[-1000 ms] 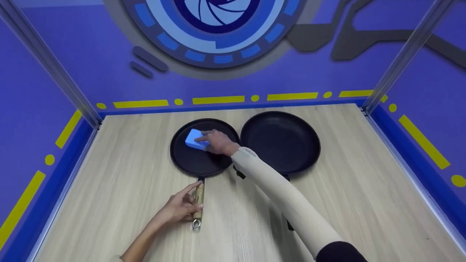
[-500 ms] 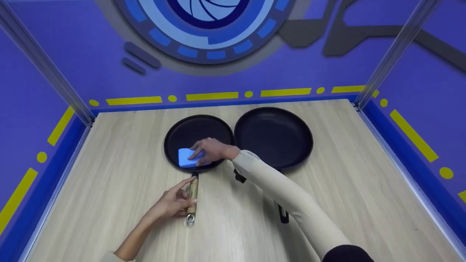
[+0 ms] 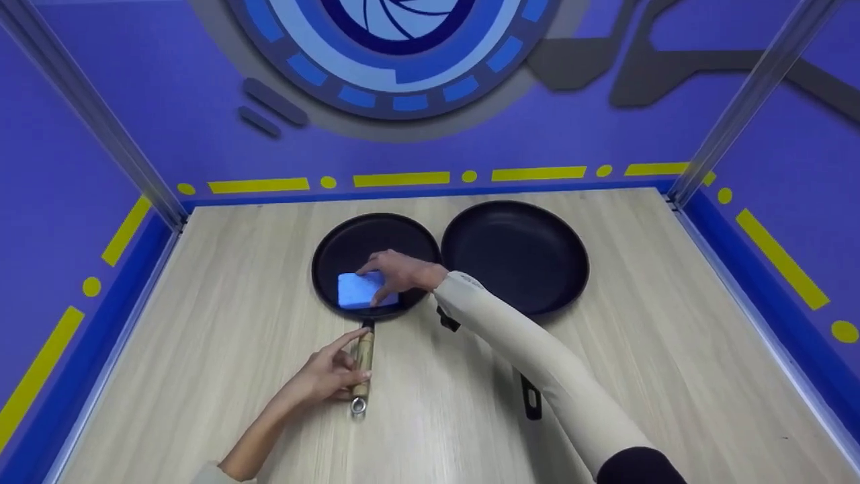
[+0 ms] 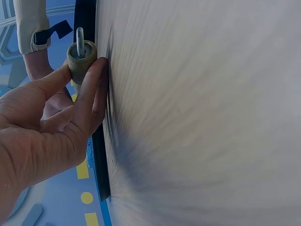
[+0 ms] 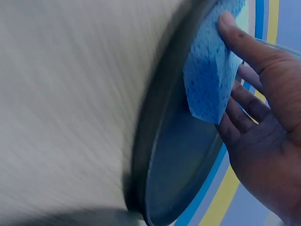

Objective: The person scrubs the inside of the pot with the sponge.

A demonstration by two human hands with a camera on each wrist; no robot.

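A black flat pan [image 3: 342, 252] with a wooden handle [image 3: 365, 353] lies on the table at centre left in the head view. My left hand [image 3: 326, 373] grips that handle between thumb and fingers; in the left wrist view the handle's end with its metal ring [image 4: 80, 41] shows above the fingertips. Over the near part of the pan, my right hand [image 3: 400, 274] holds a blue sponge [image 3: 356, 290] by its edges. The right wrist view shows the thumb on one side of the sponge [image 5: 207, 70] and fingers on the other, with its lower end inside the pan's rim [image 5: 150, 136].
A larger, deeper black frying pan [image 3: 514, 259] sits right beside the first, its black handle [image 3: 531, 400] pointing toward me, partly under the right sleeve [image 3: 531, 349]. Blue panels [image 3: 403, 158] wall in the wooden table [image 3: 235, 282] at the back and sides.
The sponge and right hand have moved from the pan's middle to its near edge, shifting little in the last half second. The left hand stays on the handle.
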